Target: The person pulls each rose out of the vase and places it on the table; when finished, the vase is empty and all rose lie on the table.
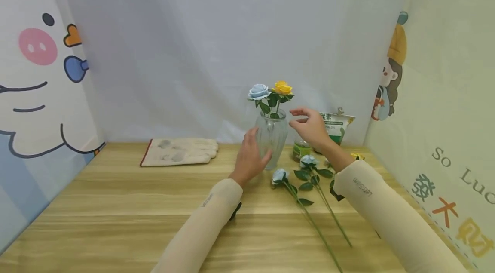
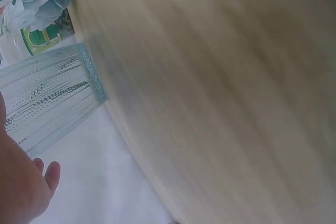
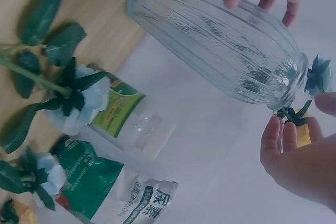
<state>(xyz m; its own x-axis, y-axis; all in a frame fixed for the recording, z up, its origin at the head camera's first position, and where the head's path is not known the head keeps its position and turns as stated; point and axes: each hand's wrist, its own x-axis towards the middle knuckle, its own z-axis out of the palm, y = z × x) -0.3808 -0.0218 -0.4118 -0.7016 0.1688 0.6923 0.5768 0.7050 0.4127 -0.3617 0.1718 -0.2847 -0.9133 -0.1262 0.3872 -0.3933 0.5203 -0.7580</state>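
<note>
A ribbed clear glass vase (image 1: 272, 139) stands upright on the table, holding a light blue rose (image 1: 258, 92) and a yellow rose (image 1: 283, 88). My left hand (image 1: 249, 157) is at the vase's left side, thumb towards its front and fingers loosely spread; whether it touches the glass I cannot tell. To the right of the vase mouth, my right hand (image 1: 311, 129) is raised with thumb and fingers apart and nothing visible between them. In the right wrist view the right hand (image 3: 302, 153) appears close to the rim and the yellow rose (image 3: 303, 134).
Two light blue roses, one near the vase (image 1: 279, 176) and another (image 1: 308, 161) behind it, lie on the table (image 1: 127, 213) with long stems forward. A green-labelled jar (image 1: 300, 150) and a white-green bag (image 1: 335, 127) stand behind. Pale gloves (image 1: 179, 151) lie back left.
</note>
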